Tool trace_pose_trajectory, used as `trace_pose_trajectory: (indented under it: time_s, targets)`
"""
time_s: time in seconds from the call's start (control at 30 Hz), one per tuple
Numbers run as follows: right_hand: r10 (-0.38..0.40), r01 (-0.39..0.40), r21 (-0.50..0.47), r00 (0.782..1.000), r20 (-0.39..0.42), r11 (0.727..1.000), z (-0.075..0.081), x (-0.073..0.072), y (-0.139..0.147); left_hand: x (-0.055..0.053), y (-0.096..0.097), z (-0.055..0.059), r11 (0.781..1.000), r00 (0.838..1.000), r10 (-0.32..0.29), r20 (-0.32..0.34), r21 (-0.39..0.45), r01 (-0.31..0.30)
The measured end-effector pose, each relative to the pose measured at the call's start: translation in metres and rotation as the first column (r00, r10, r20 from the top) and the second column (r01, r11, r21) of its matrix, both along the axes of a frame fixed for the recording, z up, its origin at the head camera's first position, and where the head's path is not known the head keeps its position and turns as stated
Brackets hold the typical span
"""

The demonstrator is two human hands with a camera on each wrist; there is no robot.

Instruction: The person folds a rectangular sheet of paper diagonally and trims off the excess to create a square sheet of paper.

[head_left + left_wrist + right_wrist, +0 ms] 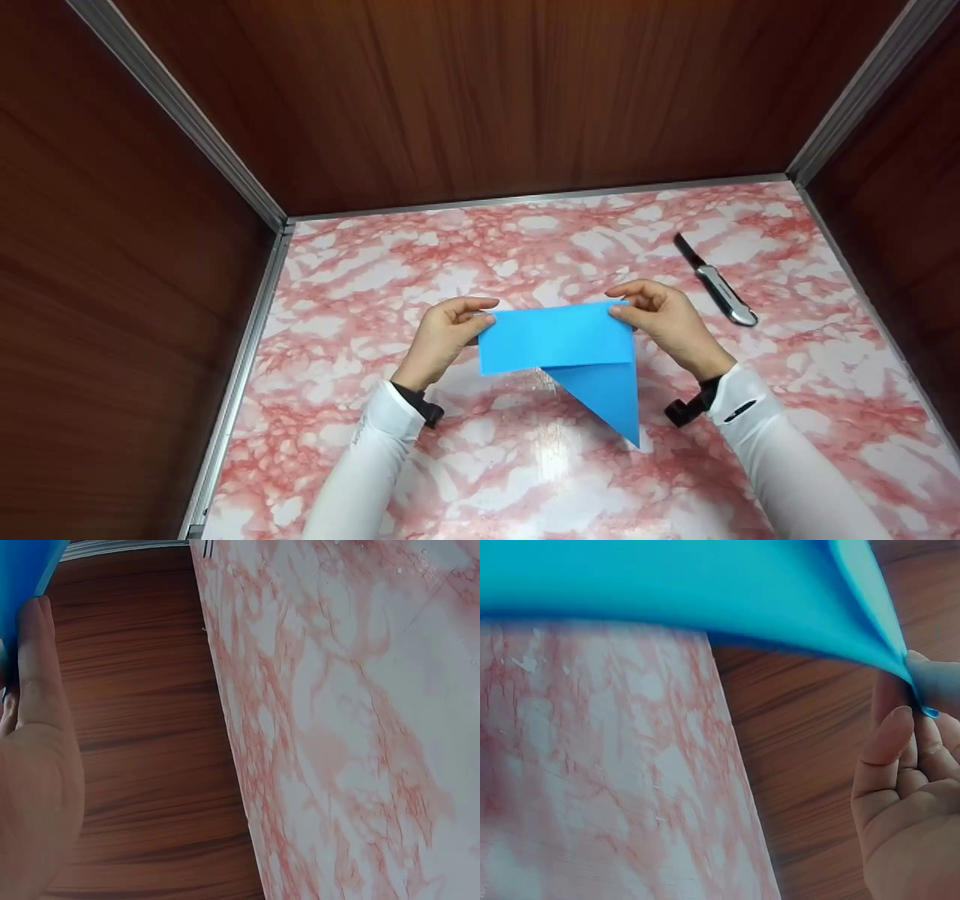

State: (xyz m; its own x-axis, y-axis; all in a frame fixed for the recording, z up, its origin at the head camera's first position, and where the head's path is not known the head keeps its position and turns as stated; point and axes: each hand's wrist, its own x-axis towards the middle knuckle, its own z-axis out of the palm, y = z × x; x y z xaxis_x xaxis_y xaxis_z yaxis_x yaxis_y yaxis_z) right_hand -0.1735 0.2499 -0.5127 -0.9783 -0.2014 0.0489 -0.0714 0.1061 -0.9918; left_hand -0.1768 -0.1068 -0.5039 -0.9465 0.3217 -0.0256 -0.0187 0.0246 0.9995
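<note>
- Nearest to us are two white sleeves (360,472), with a black band (697,403) at each wrist.
- The left hand (446,334) pinches the paper by its top left corner. We see the thumb on the front, with only thin paper in the grip.
- The right hand (675,322) pinches the top right corner. In the right wrist view, thumb and finger meet with the corner between them.
- The blue paper (555,337) is between the two hands, held up over the table. It is folded: a long strip runs across the top, and a pointed part hangs down on the right. We cannot tell if the tip touches the table.
- We think the paper is very light and bends easily. It may be a bit smooth, and a hard squeeze or tug could crease or tear it. The two top corners look like good places to hold, with a soft pinch.
- Under it is the red and white table (337,337).
- Farther off, past the right hand and apart from it, a knife (718,289) lies on the table.
- At the back we see a brown wall (480,97).
- We see no cup, box or bowl.
</note>
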Motion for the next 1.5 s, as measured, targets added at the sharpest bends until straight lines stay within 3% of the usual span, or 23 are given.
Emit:
trace_pose_trajectory:
  time_s: [0.43,0.97,1.07,1.23,1.5]
  targets:
    - [0.039,-0.036,0.103,0.999,-0.028,0.994,0.008,0.000,0.001,0.002,0.000,0.002,0.986,0.985,0.035,-0.170,-0.154,-0.061]
    - [-0.027,0.009,0.320,0.998,0.053,0.947,0.015,-0.002,0.001,0.011,0.003,0.008,0.960,0.969,0.039,-0.243,-0.259,-0.104]
    - [-0.030,0.016,0.341,0.999,0.038,0.940,0.015,-0.001,0.000,0.011,0.003,0.008,0.962,0.968,0.038,-0.250,-0.253,-0.103]
    - [-0.041,0.037,0.298,0.999,0.007,0.954,0.015,0.002,-0.002,0.009,0.003,0.008,0.963,0.966,0.045,-0.253,-0.246,-0.109]
    - [-0.036,0.057,0.221,0.994,-0.099,0.974,0.016,0.008,-0.010,0.005,-0.001,0.008,0.970,0.982,0.083,-0.168,-0.212,-0.118]
